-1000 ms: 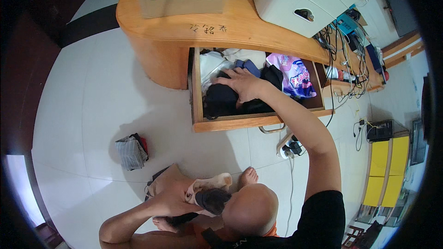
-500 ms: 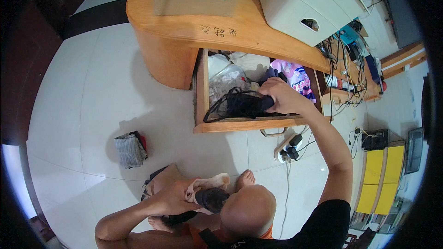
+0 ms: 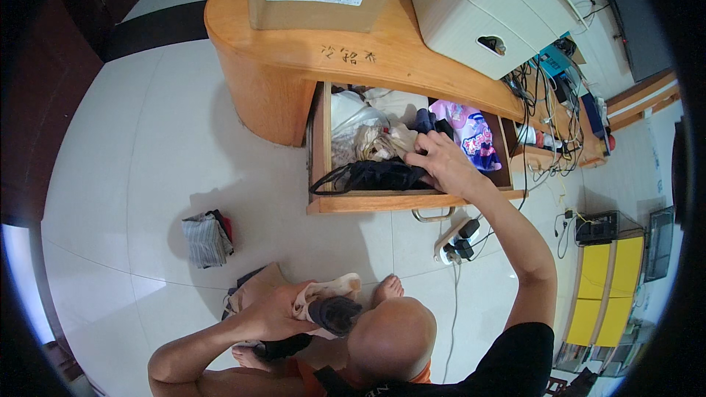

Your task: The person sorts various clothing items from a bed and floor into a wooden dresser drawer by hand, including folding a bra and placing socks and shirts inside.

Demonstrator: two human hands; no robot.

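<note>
Head view: the two hands are well apart, each at separate items. The right hand (image 3: pixel 441 165) reaches over the near edge of an open wooden drawer (image 3: pixel 368 204), fingers curled at the right end of a black strapped cloth item (image 3: pixel 384 176). Whether those fingers are closed on it cannot be told, since the back of the hand covers the contact. The item lies inside the drawer along its near wall, its loop draping over the left corner. The drawer stands pulled out, which appears to give the hand access from above.

Behind the black item lie an off-white crumpled bundle (image 3: pixel 375 142) and, at the far right, a purple-and-pink plastic packet (image 3: pixel 467 129). The contents appear loosely laid, not sorted.

The left hand (image 3: pixel 276 312) is clamped around a beige cloth (image 3: pixel 323 290) with a dark rolled cloth (image 3: pixel 336 315) against it, left of the bent knee (image 3: pixel 391 338); held this low, the bundle seems kept out of the reaching arm's way.

A grey striped folded cloth (image 3: pixel 206 240) rests on the floor to the left, presumably folded for compactness. A cardboard box (image 3: pixel 316 15) stands on the far tabletop (image 3: pixel 294 59).
</note>
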